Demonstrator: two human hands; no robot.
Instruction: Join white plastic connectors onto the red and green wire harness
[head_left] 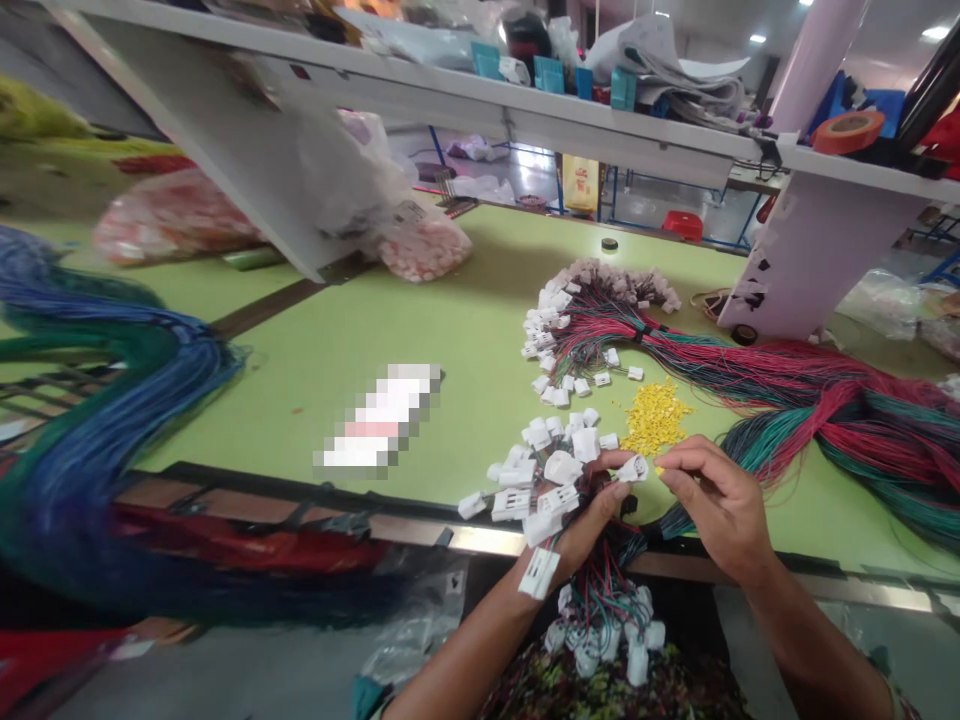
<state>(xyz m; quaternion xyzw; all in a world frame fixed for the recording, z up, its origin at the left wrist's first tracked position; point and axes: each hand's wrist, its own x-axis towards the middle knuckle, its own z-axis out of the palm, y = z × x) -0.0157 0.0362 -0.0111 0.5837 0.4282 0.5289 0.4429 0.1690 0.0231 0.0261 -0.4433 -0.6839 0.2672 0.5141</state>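
Note:
My left hand (600, 515) is closed, pinching one white connector (633, 469) between thumb and fingers. Around that hand spreads a cluster of white connectors (559, 500) on thin wires, some lying over the wrist. More connectors (607, 635) hang below the table edge near my lap. My right hand (712, 500) pinches a tiny yellow piece (659, 471) at its fingertips, just to the right of the pinched connector and apart from it. A heap of small yellow pieces (656, 415) lies on the green table just beyond both hands.
Bundled red, green and black wires (750, 365) with white connectors run across the right side of the green table (300, 350). Blue and green wires (135, 340) drape over the left edge. A bag of pinkish parts (424, 245) sits near the shelf support; a loaded shelf (525, 95) spans the back.

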